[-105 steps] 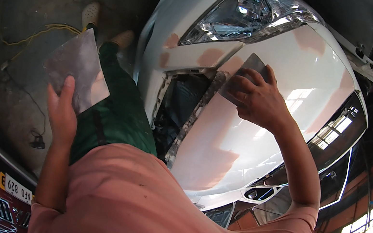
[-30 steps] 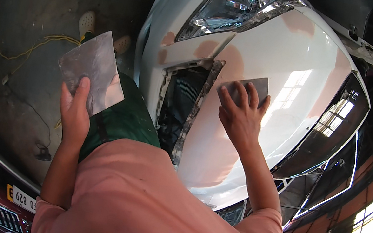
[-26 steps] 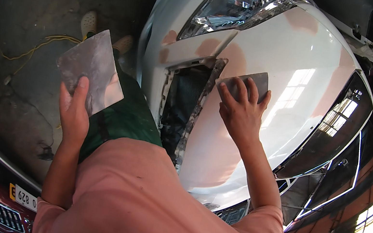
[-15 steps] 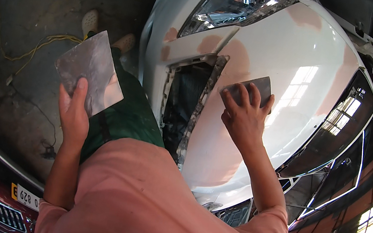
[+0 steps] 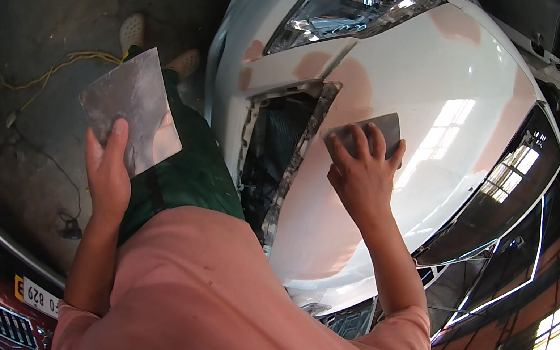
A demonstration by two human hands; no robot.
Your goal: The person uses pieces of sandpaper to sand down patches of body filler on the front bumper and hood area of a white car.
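Note:
A flat, square metal-looking plate (image 5: 140, 98), smeared and shiny, is held by my left hand (image 5: 110, 163), thumb on its upper face and fingers beneath, out of sight. Out over the white car hood (image 5: 421, 73), my right hand (image 5: 365, 155) grips a grey, flat spreader (image 5: 388, 128) with fingers laid across it. The spreader is low against the hood, at the edge of a dull pinkish filler patch (image 5: 317, 217). A second pinkish patch (image 5: 356, 81) lies just beyond it. Whether any filler is on the spreader's underside cannot be seen.
Left of the right hand is a rough-edged opening (image 5: 275, 137) in the car's front. A headlight (image 5: 336, 8) sits farther off. A yellow cord (image 5: 55, 70) crosses the concrete floor by a person's clogs (image 5: 132, 31). A dark red car (image 5: 5, 293) stands behind at lower left.
My right hand has slid slightly left over the hood with the spreader. My left hand and the plate stay nearly the same; the whole view has shifted a little.

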